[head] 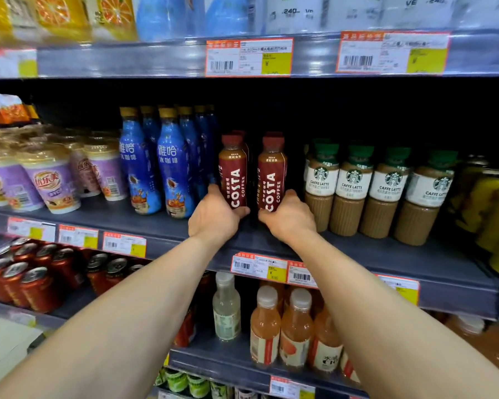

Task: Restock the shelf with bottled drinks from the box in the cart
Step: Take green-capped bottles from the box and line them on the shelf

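Head view: left hand (213,217), right hand (288,218) grip two Costa bottles (233,174)

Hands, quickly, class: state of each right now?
Left hand: grips the left Costa bottle.
Right hand: grips the right Costa bottle.

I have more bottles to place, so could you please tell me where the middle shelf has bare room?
Bare: the shelf's front strip before the Starbucks bottles, and a narrow gap between them and the right Costa bottle. Crowded: blue bottles close beside the left Costa bottle.
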`<control>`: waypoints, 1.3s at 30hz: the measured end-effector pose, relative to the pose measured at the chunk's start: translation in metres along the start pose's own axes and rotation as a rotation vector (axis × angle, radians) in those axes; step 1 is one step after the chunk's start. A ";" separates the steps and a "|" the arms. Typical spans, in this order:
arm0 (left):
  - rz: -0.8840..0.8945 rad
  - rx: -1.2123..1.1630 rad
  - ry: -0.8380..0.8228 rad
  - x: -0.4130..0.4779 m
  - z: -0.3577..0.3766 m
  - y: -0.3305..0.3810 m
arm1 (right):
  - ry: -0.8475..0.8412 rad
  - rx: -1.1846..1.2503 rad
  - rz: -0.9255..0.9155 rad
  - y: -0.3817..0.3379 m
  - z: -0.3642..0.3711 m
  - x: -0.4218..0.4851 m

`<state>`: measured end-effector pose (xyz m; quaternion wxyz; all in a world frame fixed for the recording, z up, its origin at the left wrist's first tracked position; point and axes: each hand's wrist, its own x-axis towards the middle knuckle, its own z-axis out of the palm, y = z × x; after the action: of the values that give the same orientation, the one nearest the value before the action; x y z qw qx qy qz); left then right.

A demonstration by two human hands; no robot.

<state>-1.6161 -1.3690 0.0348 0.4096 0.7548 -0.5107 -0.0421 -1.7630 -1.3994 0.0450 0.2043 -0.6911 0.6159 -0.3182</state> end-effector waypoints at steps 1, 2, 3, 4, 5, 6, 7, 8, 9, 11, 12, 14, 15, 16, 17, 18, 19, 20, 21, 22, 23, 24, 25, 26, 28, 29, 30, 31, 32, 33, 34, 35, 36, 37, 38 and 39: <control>0.003 0.007 0.001 -0.001 0.000 0.000 | 0.003 0.001 -0.001 0.000 0.000 0.000; 0.003 0.013 0.002 -0.001 -0.001 0.001 | 0.006 0.002 -0.002 0.000 0.001 0.000; 0.002 0.020 0.002 -0.001 -0.001 0.001 | 0.008 0.003 -0.002 0.000 0.001 -0.001; 0.000 0.028 0.003 -0.002 -0.001 0.002 | 0.008 0.004 -0.001 0.000 0.001 -0.001; -0.002 0.033 0.004 -0.002 -0.002 0.002 | 0.005 0.004 -0.001 0.000 0.001 -0.001; -0.003 0.036 0.004 -0.003 -0.002 0.003 | 0.002 0.003 -0.003 0.000 0.001 -0.001; -0.002 0.037 0.005 -0.003 -0.001 0.003 | 0.002 0.002 -0.005 0.001 0.001 -0.002; 0.000 0.038 0.005 -0.003 -0.002 0.003 | 0.003 0.002 -0.008 0.001 0.001 -0.002; 0.000 0.039 0.005 -0.004 -0.002 0.002 | 0.005 0.004 -0.009 0.001 0.001 -0.002; -0.002 0.042 0.006 -0.004 -0.002 0.003 | 0.009 0.009 -0.012 0.001 0.002 -0.004; -0.003 0.043 0.006 -0.004 -0.002 0.003 | 0.008 0.008 -0.013 0.001 0.002 -0.004; -0.002 0.044 0.008 -0.005 -0.002 0.003 | 0.007 0.006 -0.015 0.001 0.001 -0.005; -0.001 0.043 0.010 -0.005 -0.002 0.003 | 0.005 0.008 -0.015 0.001 0.001 -0.006; -0.001 0.042 0.013 -0.006 -0.002 0.003 | 0.003 0.010 -0.015 0.000 0.001 -0.006; -0.001 0.041 0.016 -0.005 -0.002 0.002 | 0.001 0.013 -0.014 0.000 0.001 -0.006; -0.002 0.041 0.018 -0.005 -0.002 0.002 | -0.001 0.014 -0.012 0.000 0.001 -0.006; -0.004 0.043 0.018 -0.005 -0.002 0.002 | -0.003 0.017 -0.010 0.001 0.002 -0.006; -0.007 0.044 0.017 -0.005 -0.002 0.002 | -0.004 0.019 -0.007 0.001 0.002 -0.006; -0.009 0.041 0.016 -0.005 -0.002 0.003 | -0.007 0.021 -0.002 0.001 0.002 -0.006; -0.010 0.032 0.016 -0.005 -0.003 0.002 | -0.013 0.021 0.002 0.001 0.002 -0.006; -0.011 0.018 0.011 -0.005 -0.004 0.002 | -0.022 0.019 0.006 0.000 0.001 -0.007; -0.013 0.000 0.004 -0.005 -0.005 0.002 | -0.033 0.018 0.011 -0.001 0.000 -0.008; -0.017 -0.015 -0.004 -0.005 -0.008 0.002 | -0.043 0.020 0.016 -0.002 -0.001 -0.009; -0.016 -0.031 -0.009 -0.006 -0.009 0.001 | -0.050 0.027 0.023 -0.002 -0.003 -0.011; 0.015 -0.068 0.006 -0.010 -0.013 -0.001 | -0.037 0.041 0.032 -0.003 -0.009 -0.020; 0.043 -0.082 0.023 -0.013 -0.016 -0.004 | -0.005 0.040 0.027 -0.004 -0.011 -0.027; 0.072 -0.087 0.044 -0.016 -0.019 -0.008 | 0.044 0.033 0.006 -0.004 -0.011 -0.037; 0.100 -0.083 0.068 -0.020 -0.023 -0.013 | 0.102 0.026 -0.031 -0.004 -0.010 -0.048; 0.122 -0.076 0.096 -0.024 -0.027 -0.020 | 0.154 0.023 -0.084 -0.006 -0.007 -0.060; 0.136 -0.070 0.128 -0.027 -0.033 -0.027 | 0.188 0.022 -0.145 -0.010 -0.003 -0.071; 0.143 -0.066 0.166 -0.029 -0.039 -0.036 | 0.200 0.027 -0.208 -0.015 0.002 -0.080; 0.146 -0.062 0.206 -0.031 -0.047 -0.045 | 0.189 0.033 -0.268 -0.021 0.008 -0.087; 0.150 -0.053 0.247 -0.030 -0.054 -0.055 | 0.156 0.037 -0.321 -0.029 0.014 -0.089; 0.148 -0.036 0.280 -0.029 -0.063 -0.064 | 0.111 0.041 -0.355 -0.037 0.021 -0.090; 0.135 -0.020 0.306 -0.026 -0.071 -0.072 | 0.065 0.045 -0.373 -0.045 0.028 -0.088; 0.109 -0.007 0.323 -0.021 -0.079 -0.080 | 0.022 0.051 -0.379 -0.054 0.036 -0.085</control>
<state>-1.5294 -1.2953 0.0271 0.4908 0.7213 -0.4784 0.1005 -1.7027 -1.3111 0.0401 0.1513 -0.7859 0.4687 -0.3738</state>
